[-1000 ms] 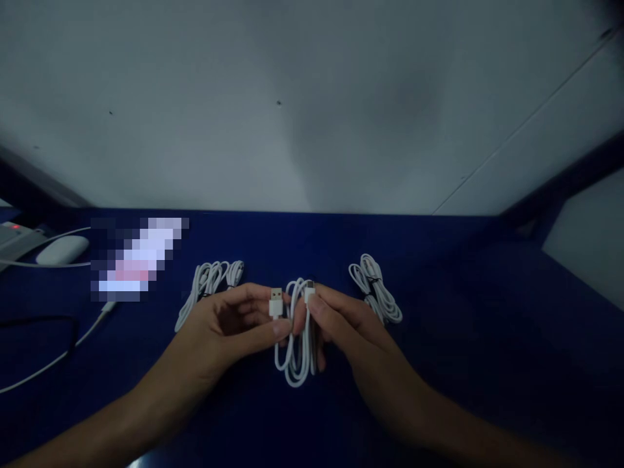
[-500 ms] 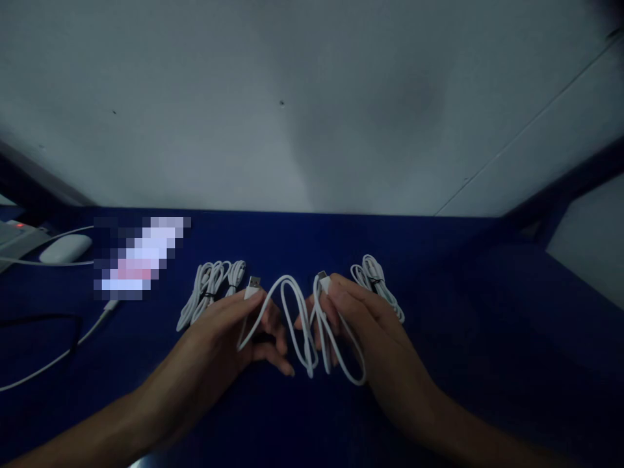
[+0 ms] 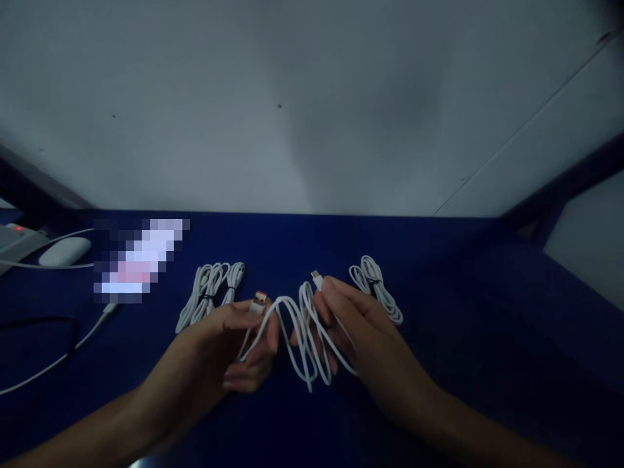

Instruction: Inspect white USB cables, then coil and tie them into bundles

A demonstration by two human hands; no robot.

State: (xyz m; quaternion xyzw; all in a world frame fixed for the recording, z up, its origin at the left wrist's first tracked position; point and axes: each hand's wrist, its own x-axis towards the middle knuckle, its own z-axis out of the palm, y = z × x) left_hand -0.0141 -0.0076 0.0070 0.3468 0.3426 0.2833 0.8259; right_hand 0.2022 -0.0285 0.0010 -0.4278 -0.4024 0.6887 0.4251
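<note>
A loose white USB cable [image 3: 302, 338] hangs in loops between my two hands above the dark blue table [image 3: 439, 338]. My left hand [image 3: 229, 344] pinches the cable just behind its wide USB plug [image 3: 258, 303]. My right hand [image 3: 355, 325] grips the other end, with the small plug [image 3: 316, 279] sticking up past my fingers. A tied white cable bundle [image 3: 212, 289] lies on the table beyond my left hand. Another tied bundle [image 3: 377, 289] lies beyond my right hand.
At the far left sit a white mouse [image 3: 65, 251], a grey device with a red light [image 3: 17, 237] and a blurred-out patch [image 3: 139, 260]. A thin white wire [image 3: 58, 357] and a black wire [image 3: 39, 322] run over the table's left side. A pale wall stands behind.
My hands have drawn apart, and the coiled cable has opened into hanging loops. The left hand has since curled its fingers under the USB plug.
</note>
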